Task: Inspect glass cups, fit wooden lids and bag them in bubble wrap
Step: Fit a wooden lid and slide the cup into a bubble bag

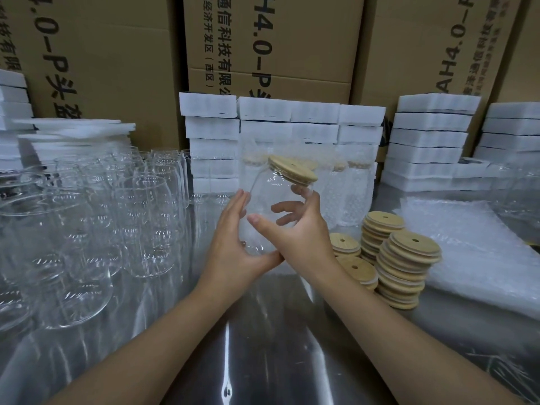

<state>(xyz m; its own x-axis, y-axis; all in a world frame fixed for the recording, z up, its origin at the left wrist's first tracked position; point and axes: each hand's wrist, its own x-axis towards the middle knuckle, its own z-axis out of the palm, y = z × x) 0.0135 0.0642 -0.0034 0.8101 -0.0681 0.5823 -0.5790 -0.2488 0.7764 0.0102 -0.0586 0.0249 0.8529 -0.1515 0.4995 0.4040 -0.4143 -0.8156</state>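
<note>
Two hands held one glass cup (271, 200) tilted above the steel table (277, 331), with its wooden lid (292, 169) seated on the mouth and facing up and to the right. The left hand (233, 247) cradled the base and left wall, thumb underneath; the right hand (304, 235) wrapped the right wall, fingers curled behind the glass. Uncapped glasses (117, 214) stood to the left, with stacked lids (406, 267) and bubble-wrap sheets (467, 244) to the right.

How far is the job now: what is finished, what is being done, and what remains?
Done: a few lidded cups stand in bubble wrap behind. In hand: the left hand and right hand hold a glass cup with its wooden lid on, not yet bagged. To do: many bare cups, lid stacks and bubble bags wait.
</note>
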